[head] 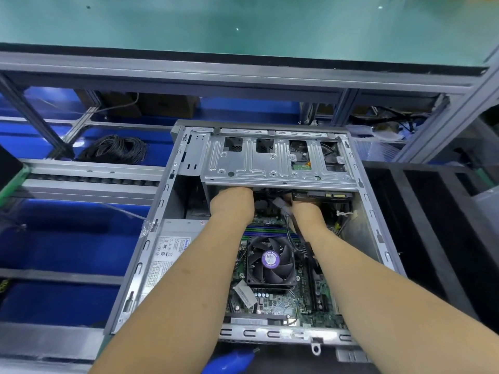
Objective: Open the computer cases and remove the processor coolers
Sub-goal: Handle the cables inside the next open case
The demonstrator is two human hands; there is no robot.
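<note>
An open grey computer case (151, 247) lies on its side in front of me, side panel off. On the green motherboard (286, 303) sits the processor cooler (270, 261), a black fan with a purple round label. Both my hands reach past it under the metal drive cage (275, 160). My left hand (232, 205) has its fingers hidden beneath the cage. My right hand (306, 211) is by a grey cable connector (280, 206) close to a drive's edge; its fingers are mostly hidden, so its grip is unclear.
A silver power supply (172, 247) fills the case's left side. A blue-handled tool (229, 360) lies at the near edge. A coil of black cable (113, 149) rests at the back left. A black bin (432, 211) stands to the right, a green-topped shelf (243, 28) above.
</note>
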